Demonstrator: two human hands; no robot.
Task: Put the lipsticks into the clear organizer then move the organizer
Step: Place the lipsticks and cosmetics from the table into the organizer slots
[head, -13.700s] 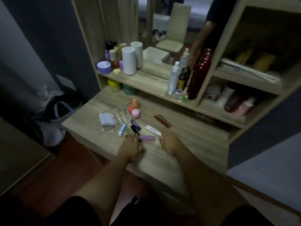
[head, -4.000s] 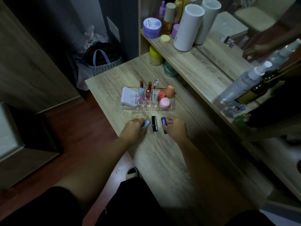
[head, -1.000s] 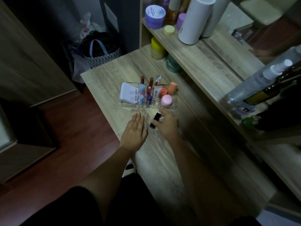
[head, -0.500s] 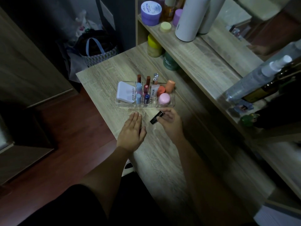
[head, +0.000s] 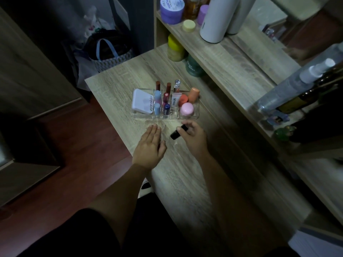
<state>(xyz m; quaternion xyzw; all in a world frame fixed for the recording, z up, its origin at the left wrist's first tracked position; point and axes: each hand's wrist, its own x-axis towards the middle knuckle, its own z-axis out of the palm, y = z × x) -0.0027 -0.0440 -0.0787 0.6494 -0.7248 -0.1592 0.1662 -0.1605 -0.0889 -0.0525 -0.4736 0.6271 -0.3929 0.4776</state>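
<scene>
The clear organizer (head: 195,115) sits on the wooden desk, holding several lipsticks upright in its narrow middle slots, a white compact (head: 143,102) on the left, and pink and orange round pots on the right. My right hand (head: 193,137) holds a black lipstick (head: 178,132) tilted just in front of the organizer. My left hand (head: 150,145) lies flat and empty on the desk, fingers together, close to the organizer's front wall.
A raised shelf (head: 232,58) runs along the right with a white cylinder (head: 216,17), purple jar (head: 171,9), yellow jar (head: 175,48), green jar (head: 193,64) and a spray bottle (head: 297,84). A bag (head: 109,51) lies on the floor past the desk's left edge.
My right hand has lifted the black lipstick off the desk and turned it nearer the organizer. The left hand stays flat on the desk.
</scene>
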